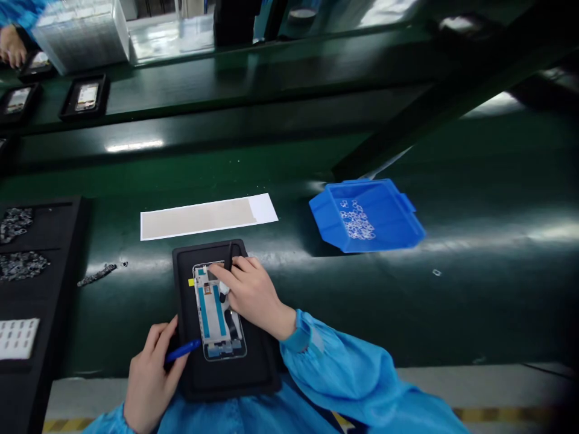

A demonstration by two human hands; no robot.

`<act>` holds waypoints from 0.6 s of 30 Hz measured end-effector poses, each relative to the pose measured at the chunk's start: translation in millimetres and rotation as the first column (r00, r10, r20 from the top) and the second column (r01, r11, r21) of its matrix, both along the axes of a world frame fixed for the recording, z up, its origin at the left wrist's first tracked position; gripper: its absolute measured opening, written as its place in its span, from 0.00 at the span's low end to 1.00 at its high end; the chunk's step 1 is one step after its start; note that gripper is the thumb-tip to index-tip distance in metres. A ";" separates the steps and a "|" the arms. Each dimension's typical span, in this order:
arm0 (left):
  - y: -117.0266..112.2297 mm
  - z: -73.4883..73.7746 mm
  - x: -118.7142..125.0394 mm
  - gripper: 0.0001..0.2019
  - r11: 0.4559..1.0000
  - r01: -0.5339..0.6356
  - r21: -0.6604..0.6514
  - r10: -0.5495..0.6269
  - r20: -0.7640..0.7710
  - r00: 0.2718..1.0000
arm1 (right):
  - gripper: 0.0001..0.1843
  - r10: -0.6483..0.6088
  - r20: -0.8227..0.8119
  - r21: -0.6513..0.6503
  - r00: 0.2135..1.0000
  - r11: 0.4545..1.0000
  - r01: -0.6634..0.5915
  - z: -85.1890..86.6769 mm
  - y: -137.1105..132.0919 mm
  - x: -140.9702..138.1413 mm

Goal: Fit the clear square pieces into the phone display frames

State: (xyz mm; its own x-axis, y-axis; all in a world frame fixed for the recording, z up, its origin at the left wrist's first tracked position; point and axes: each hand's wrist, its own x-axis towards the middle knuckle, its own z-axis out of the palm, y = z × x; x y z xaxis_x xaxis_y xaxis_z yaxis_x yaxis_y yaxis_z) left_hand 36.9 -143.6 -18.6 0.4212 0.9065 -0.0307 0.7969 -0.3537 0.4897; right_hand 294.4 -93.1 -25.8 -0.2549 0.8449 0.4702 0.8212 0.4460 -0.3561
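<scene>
A black tray at the table's front edge bears an opened phone frame, with blue strips and a yellow tab on its left side. My left hand is closed round a blue pen-like tool, its fingers against the tray's left edge. Over the upper right of the phone, my right hand stretches its index finger to the phone's top end. In its other fingers is a thin dark tool, whose kind I cannot make out. The palm hides part of the phone's right side.
Behind the tray lies a strip of backing paper. A blue bin with small white rings stands to the right, a loose ring nearby. Black part trays stand left. Another person's hand is far left; a dark post slants behind.
</scene>
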 end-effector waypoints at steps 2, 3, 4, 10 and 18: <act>-0.6 1.0 1.4 0.20 1.000 -0.001 0.005 0.001 -0.003 1.000 | 0.22 -0.049 -0.152 -0.013 0.987 0.999 0.047 -2.3 -2.4 5.4; -1.0 1.5 2.2 0.20 1.000 -0.002 0.007 0.002 -0.006 1.000 | 0.21 -0.100 -0.229 -0.018 0.968 0.995 0.099 -3.7 -3.9 8.9; -1.5 2.1 3.2 0.21 1.000 -0.001 0.009 0.001 -0.010 1.000 | 0.19 -0.162 -0.291 -0.026 0.943 0.987 0.162 -5.0 -5.3 12.6; -3.5 10.5 12.9 0.22 0.973 0.059 0.224 -0.041 -0.084 0.996 | 0.10 -0.264 -0.308 -0.133 0.914 0.963 0.233 -9.2 -1.1 22.4; -0.4 17.3 40.9 0.17 0.828 0.440 0.348 -0.434 -0.098 0.895 | 0.12 -0.190 -0.380 -0.228 0.906 0.968 0.107 -6.2 10.7 17.5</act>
State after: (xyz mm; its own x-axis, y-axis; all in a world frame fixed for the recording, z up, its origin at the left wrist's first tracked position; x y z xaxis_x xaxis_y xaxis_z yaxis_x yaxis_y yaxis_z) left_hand 77.7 -144.0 -1.3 0.7778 0.5785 0.2456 0.5237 -0.8126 0.2558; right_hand 311.9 -82.4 -32.0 0.0526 0.9441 0.3255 0.6450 0.2167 -0.7328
